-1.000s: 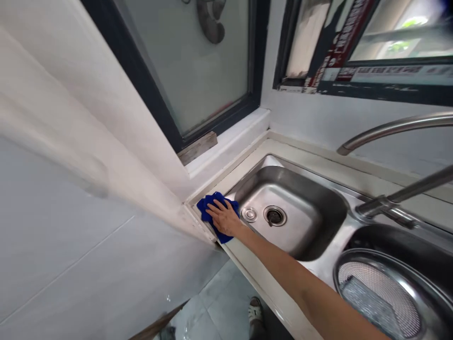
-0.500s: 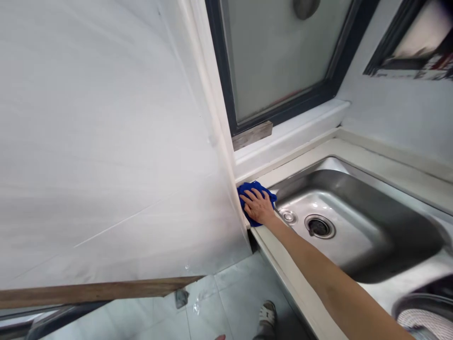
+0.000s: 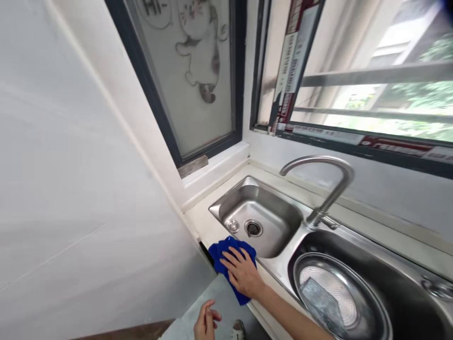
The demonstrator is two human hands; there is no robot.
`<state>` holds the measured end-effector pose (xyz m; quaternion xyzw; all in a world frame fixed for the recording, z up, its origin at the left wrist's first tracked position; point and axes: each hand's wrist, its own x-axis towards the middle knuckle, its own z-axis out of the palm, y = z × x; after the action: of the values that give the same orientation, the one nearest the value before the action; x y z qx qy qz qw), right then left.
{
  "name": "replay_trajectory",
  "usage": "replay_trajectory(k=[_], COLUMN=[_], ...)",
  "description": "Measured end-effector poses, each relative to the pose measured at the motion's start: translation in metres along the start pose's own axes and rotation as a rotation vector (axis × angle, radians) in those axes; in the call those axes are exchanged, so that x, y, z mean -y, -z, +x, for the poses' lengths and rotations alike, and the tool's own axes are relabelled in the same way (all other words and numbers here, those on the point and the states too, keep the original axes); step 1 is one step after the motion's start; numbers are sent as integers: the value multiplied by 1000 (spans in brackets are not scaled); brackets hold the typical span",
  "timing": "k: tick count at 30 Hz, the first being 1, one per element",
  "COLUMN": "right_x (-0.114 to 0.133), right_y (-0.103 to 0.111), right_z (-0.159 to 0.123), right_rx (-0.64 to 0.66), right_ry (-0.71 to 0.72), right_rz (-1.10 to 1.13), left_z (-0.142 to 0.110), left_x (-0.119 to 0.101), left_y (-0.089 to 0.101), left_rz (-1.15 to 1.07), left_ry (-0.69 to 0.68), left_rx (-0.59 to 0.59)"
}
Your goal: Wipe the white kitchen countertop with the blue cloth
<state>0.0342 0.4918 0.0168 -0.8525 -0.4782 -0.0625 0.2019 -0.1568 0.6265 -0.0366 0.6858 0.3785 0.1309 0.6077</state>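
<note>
My right hand [image 3: 244, 276] lies with spread, slightly bent fingers on a blue cloth [image 3: 226, 248], pressing it against the front edge of the pale countertop [image 3: 196, 218]. Part of the cloth hangs over that edge, and some of it is hidden under the palm. Just behind it is the small steel sink basin [image 3: 272, 208], with a drain strainer [image 3: 254, 228] and a small round fitting [image 3: 232, 225] in its bottom. My left hand [image 3: 206, 322] hovers over the floor at the bottom, fingers loosely curled and apart, nothing visible in it.
A curved faucet [image 3: 348, 174] rises between the two basins. In the larger basin rests a round metal pan [image 3: 304, 259] with a perforated insert and a clear plastic-looking piece [image 3: 322, 300]. A white panel [image 3: 88, 189] borders the counter at left; windows stand behind.
My right hand has slid the blue cloth from the counter's far left end toward me along the front edge. The view has swung right, and more of my left hand shows.
</note>
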Motion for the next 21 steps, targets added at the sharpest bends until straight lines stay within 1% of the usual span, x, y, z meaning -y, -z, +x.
replay_trajectory(k=[3, 5, 7, 9, 11, 14, 16, 19, 21], right_x=[7, 10, 12, 13, 14, 17, 18, 20, 22], right_y=[14, 24, 34, 46, 57, 73, 82, 93, 99], right_z=[-46, -78, -109, -139, -167, -204, -229, -270, -298], right_rx=[-12, -15, -20, -37, -74, -136, -151, -137, -121], right_ry=[-26, -38, -46, -60, -92, -168, -233, -353, -447], right_rz=[-42, -83, -128, -168, -210, -323, -427, -568, -648], left_z=[1, 2, 7, 20, 39, 70, 85, 92, 94], left_x=[-32, -51, -66, -77, -86, -101, -112, -125, -128], left_y=[-23, -34, -43, -50, -59, -80, -96, -118, -128], left_rz=[114, 219, 320, 397, 452, 492, 490, 569, 666], left_ry=[-95, -197, -326, -443, -510, -517, -476, -368, -320], left_rx=[147, 261, 366, 435, 471, 437, 381, 273, 219])
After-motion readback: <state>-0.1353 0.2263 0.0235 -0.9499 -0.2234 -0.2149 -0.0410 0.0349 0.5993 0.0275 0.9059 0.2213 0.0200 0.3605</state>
